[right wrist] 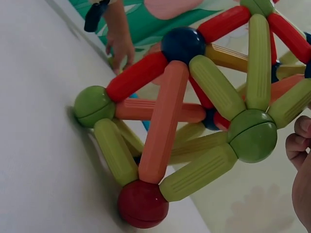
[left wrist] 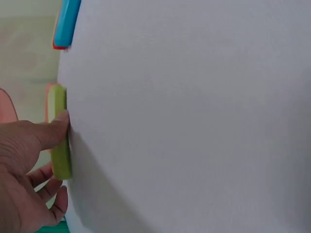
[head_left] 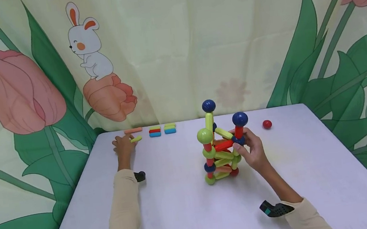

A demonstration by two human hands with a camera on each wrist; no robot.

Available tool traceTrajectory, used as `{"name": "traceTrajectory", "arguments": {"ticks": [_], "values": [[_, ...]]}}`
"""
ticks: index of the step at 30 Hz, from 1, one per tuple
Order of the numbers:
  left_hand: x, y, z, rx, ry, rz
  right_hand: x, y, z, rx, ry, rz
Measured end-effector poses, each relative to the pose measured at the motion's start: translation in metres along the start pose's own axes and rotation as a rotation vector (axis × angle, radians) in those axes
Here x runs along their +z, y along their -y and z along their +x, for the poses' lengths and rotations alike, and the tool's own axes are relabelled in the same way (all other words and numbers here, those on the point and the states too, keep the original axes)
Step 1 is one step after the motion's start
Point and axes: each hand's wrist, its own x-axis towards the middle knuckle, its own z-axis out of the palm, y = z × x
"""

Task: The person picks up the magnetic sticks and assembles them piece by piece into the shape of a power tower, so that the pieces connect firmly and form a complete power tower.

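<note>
At the table's far left, my left hand (head_left: 124, 145) pinches a yellow-green magnetic rod (left wrist: 60, 131) between the thumb and the fingers behind it. An orange rod (head_left: 133, 130) lies just beyond that hand. Right of centre stands a tower (head_left: 223, 155) of magnetic rods and balls, in green, red, orange and dark blue. My right hand (head_left: 253, 149) grips its upper right side at a dark blue ball (head_left: 238, 140), thumb in front. From that ball a red rod rises to a larger dark blue ball (head_left: 240, 119). The right wrist view shows the tower's red ball (right wrist: 143, 204) at its base.
Near the back edge lie two small stacks of rods, one with yellow-green, red and blue (head_left: 155, 131), the other with yellow-green and blue (head_left: 170, 128). A loose red ball (head_left: 267, 124) sits right of the tower. A printed curtain (head_left: 170, 55) hangs behind the white table (head_left: 173, 206).
</note>
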Motion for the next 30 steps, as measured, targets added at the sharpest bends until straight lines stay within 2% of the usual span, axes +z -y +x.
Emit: {"name": "traceTrajectory", "arguments": {"ticks": [3, 5, 8, 11, 15, 19, 21, 24, 26, 30], "values": [[-0.006, -0.003, -0.002, 0.002, 0.002, 0.027, 0.001, 0.003, 0.003, 0.017, 0.004, 0.029], [-0.009, -0.005, -0.003, 0.017, -0.004, 0.012, 0.0, 0.004, 0.004, 0.035, 0.021, 0.048], [-0.018, -0.018, -0.005, 0.06, -0.03, -0.109, -0.001, 0.004, 0.007, 0.072, 0.065, 0.096], [-0.029, -0.043, -0.01, 0.137, -0.011, -0.307, -0.004, 0.003, 0.01, 0.104, 0.116, 0.153], [-0.042, -0.094, -0.028, 0.271, 0.139, -0.612, -0.006, 0.0, 0.014, 0.133, 0.168, 0.196], [-0.05, -0.148, -0.06, 0.379, 0.312, -0.81, -0.006, -0.002, 0.019, 0.155, 0.201, 0.235], [-0.05, -0.168, -0.078, 0.44, 0.374, -0.858, -0.005, -0.003, 0.021, 0.175, 0.215, 0.256], [-0.047, -0.188, -0.097, 0.522, 0.449, -0.912, -0.004, -0.005, 0.023, 0.192, 0.228, 0.294], [-0.044, -0.197, -0.105, 0.562, 0.493, -0.927, -0.004, -0.006, 0.023, 0.207, 0.233, 0.305], [-0.037, -0.207, -0.114, 0.594, 0.584, -0.919, -0.004, -0.006, 0.024, 0.197, 0.229, 0.33]]}}
